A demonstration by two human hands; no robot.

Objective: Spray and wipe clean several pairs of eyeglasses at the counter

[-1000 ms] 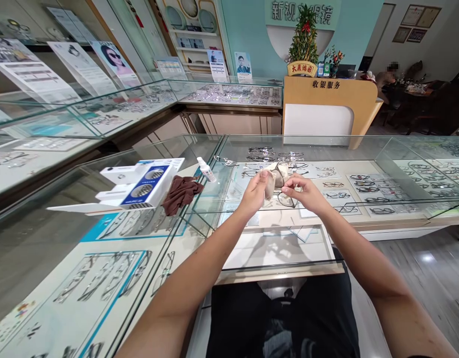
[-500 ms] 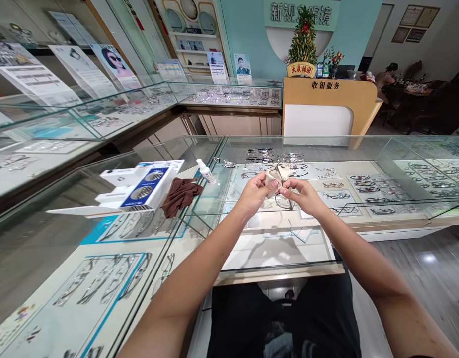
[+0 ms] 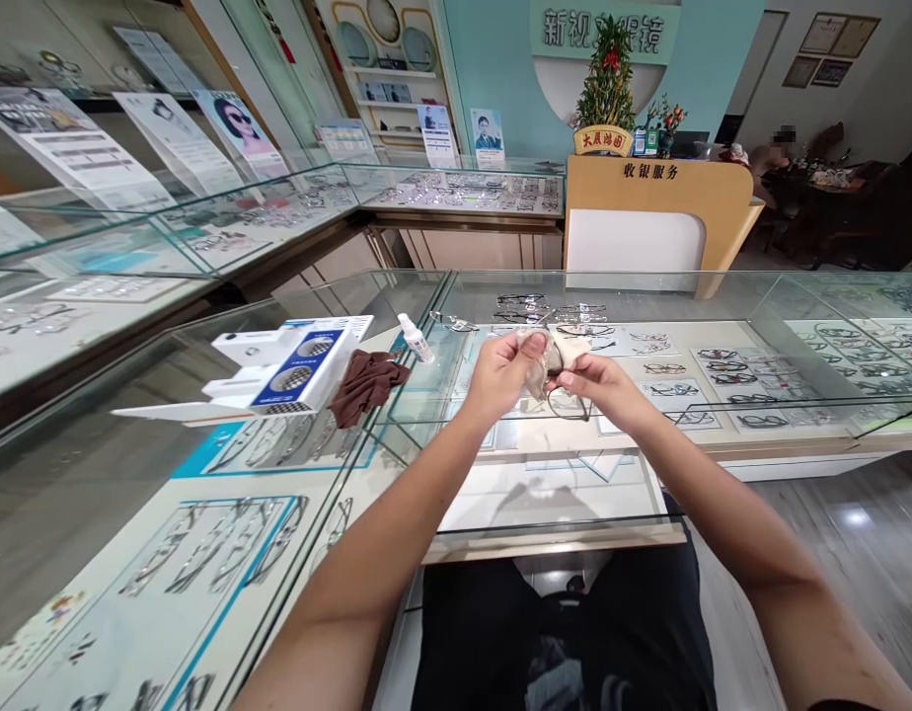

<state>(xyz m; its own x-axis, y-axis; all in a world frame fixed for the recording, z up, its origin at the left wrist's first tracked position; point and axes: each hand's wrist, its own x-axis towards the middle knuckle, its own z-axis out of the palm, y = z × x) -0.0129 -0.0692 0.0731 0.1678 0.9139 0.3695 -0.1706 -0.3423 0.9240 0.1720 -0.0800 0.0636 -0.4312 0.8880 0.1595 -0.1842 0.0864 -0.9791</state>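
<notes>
Above the glass counter, my left hand [image 3: 501,373] pinches a cream cloth [image 3: 534,379] folded around one lens of a pair of eyeglasses [image 3: 570,403]. My right hand [image 3: 604,385] is closed on the frame of the same eyeglasses near their middle. The other lens, with a thin dark rim, hangs below my right fingers. Part of the cloth spreads behind the glasses toward the right. The wrapped lens is mostly hidden by cloth and fingers.
Left of my hands, a white spray bottle [image 3: 416,340], a crumpled brown cloth [image 3: 367,387] and an opened blue-and-white box [image 3: 302,367] stand on the glass. Another pair of eyeglasses [image 3: 454,322] lies behind. Display cases hold rows of frames. A wooden cashier desk [image 3: 655,178] stands beyond.
My left thumb and the cream cloth have shifted up over the lens, covering more of it. My right hand keeps its hold on the frame. The view has shifted slightly.
</notes>
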